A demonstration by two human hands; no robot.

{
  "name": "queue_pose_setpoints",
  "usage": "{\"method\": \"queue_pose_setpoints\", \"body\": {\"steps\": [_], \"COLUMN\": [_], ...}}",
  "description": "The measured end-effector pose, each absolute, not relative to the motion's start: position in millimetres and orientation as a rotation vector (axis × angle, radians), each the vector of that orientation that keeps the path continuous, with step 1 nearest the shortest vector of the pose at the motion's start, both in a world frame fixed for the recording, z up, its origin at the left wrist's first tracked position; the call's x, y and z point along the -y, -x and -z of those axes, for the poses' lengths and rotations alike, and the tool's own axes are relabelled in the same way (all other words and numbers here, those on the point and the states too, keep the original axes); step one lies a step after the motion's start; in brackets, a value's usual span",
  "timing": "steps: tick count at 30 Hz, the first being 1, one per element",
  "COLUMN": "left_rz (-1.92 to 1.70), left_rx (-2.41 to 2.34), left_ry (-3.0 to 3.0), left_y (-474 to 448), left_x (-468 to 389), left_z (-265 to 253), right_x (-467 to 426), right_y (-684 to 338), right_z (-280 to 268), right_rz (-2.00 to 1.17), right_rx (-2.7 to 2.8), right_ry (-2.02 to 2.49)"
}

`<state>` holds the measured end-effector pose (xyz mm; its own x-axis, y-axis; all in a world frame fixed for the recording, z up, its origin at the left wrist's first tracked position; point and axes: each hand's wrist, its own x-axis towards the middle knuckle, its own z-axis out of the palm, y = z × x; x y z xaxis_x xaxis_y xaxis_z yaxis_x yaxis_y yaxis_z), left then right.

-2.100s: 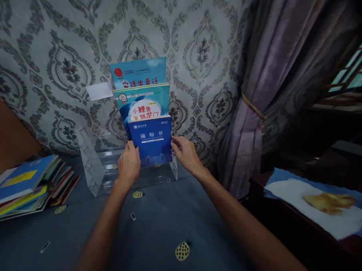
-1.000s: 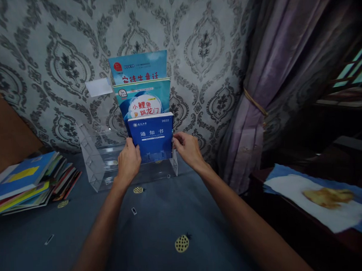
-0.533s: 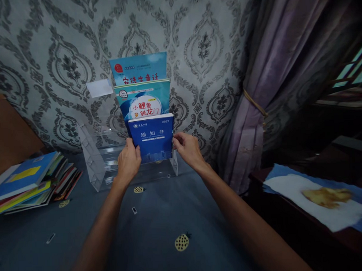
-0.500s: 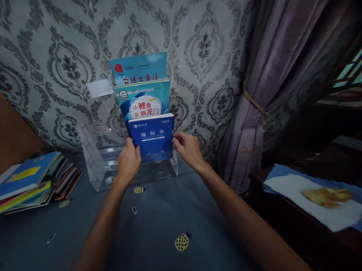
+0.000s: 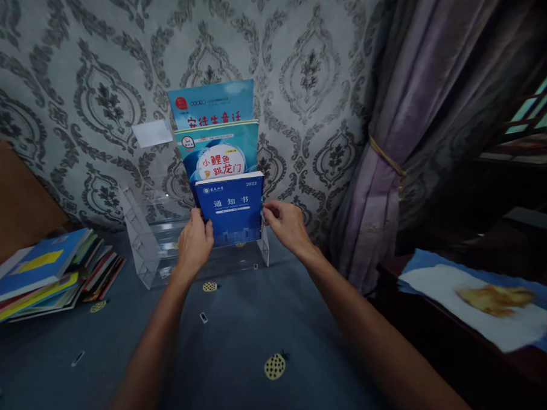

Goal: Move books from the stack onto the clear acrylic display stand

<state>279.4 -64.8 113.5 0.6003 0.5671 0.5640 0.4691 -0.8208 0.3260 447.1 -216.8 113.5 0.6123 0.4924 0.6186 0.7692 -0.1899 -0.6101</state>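
Note:
A dark blue booklet [image 5: 231, 214] marked 2022 stands upright at the front of a clear acrylic book stand [image 5: 142, 247]. My left hand [image 5: 194, 240] is closed on its left edge, thumb at the front. At the right edge, my right hand [image 5: 287, 224] pinches the booklet between thumb and fingers. Behind it rises a teal book [image 5: 221, 153] with a white oval and red title. Farther back and higher stands a light blue book [image 5: 212, 102] with red characters. Whether the booklet's bottom edge rests on the stand is hard to make out.
A pile of books [image 5: 45, 275] lies at the left, beside a brown board [image 5: 17, 204]. A white label [image 5: 152, 133] sits at the stand's upper left. Patterned wallpaper [image 5: 313, 76] rises behind; a tied purple curtain [image 5: 373, 213] hangs at the right, near a cloth-covered surface [image 5: 440, 282].

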Motion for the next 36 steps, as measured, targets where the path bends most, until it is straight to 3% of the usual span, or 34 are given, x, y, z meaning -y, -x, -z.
{"method": "queue_pose_setpoints", "body": {"steps": [23,31,36], "left_rz": [-1.145,-1.261,-1.346], "left_rx": [-0.745,-0.849,-1.153], "left_ry": [-2.626,-2.635,-2.654], "left_y": [-273.0,-213.2,-158.0], "left_x": [67.8,31.0,-6.9], "left_z": [-110.5,-104.6,-102.5], "right_x": [225.9,220.4,207.1], "right_y": [-444.6,-390.4,-343.9], "right_z": [-127.6,-135.5,-110.4], "right_rz": [0.414,0.337,0.236], "right_rx": [1.051,1.271,1.683], "right_ry": [1.617,1.453,1.472]}}
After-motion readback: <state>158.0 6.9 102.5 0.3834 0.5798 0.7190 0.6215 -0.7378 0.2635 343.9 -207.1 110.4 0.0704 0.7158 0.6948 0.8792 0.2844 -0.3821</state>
